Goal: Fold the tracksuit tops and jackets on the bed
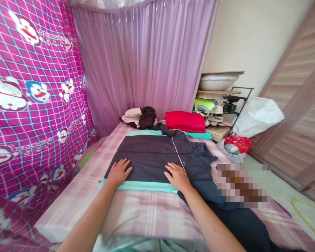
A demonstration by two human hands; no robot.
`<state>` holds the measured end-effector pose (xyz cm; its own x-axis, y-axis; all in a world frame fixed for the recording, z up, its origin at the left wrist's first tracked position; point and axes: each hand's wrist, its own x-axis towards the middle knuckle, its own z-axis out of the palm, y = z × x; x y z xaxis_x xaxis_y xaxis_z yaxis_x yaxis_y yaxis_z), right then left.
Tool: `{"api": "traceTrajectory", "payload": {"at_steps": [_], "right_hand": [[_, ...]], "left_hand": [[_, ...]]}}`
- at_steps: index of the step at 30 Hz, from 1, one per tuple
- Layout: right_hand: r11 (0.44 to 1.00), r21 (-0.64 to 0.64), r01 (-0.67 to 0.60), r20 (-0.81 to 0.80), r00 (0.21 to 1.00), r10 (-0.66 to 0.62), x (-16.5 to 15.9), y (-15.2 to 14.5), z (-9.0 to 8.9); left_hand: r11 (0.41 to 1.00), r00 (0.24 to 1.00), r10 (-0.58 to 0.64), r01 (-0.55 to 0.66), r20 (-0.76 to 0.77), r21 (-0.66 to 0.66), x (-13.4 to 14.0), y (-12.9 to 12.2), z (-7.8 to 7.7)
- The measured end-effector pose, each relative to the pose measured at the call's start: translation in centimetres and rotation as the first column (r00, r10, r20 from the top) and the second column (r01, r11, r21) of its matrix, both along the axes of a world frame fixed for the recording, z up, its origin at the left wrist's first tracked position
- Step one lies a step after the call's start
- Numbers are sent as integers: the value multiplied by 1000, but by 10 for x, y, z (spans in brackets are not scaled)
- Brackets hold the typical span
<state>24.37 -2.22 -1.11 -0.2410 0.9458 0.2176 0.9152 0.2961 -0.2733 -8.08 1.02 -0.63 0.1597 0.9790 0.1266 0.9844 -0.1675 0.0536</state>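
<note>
A dark jacket (147,148) with a thin white stripe lies spread flat on the table, its collar end toward the right. One dark sleeve stretches toward the lower right, partly behind my right forearm. Mint-green cloth (149,186) shows along the jacket's near and far edges. My left hand (119,171) rests flat near the jacket's left end, fingers spread. Close to the white stripe, my right hand (177,175) lies palm down on the fabric with its fingers apart. Neither hand grips anything.
A folded red cloth (185,121) sits on teal cloth at the table's far side, beside a crumpled dark-and-pale garment (140,117). The plaid-covered table (76,190) borders a pink patterned curtain. Right of it stand a rack (241,101) and a white bag (262,115).
</note>
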Motion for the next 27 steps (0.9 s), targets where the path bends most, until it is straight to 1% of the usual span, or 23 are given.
{"api": "traceTrajectory", "payload": {"at_steps": [15, 27], "right_hand": [[1000, 18, -6, -8, 1000, 6, 2, 3, -5], [1000, 21, -5, -26, 1000, 6, 4, 4, -8]], "left_hand": [[1000, 1000, -14, 14, 3, 23, -1, 3, -6], [1000, 1000, -9, 9, 8, -16, 0, 2, -1]]}}
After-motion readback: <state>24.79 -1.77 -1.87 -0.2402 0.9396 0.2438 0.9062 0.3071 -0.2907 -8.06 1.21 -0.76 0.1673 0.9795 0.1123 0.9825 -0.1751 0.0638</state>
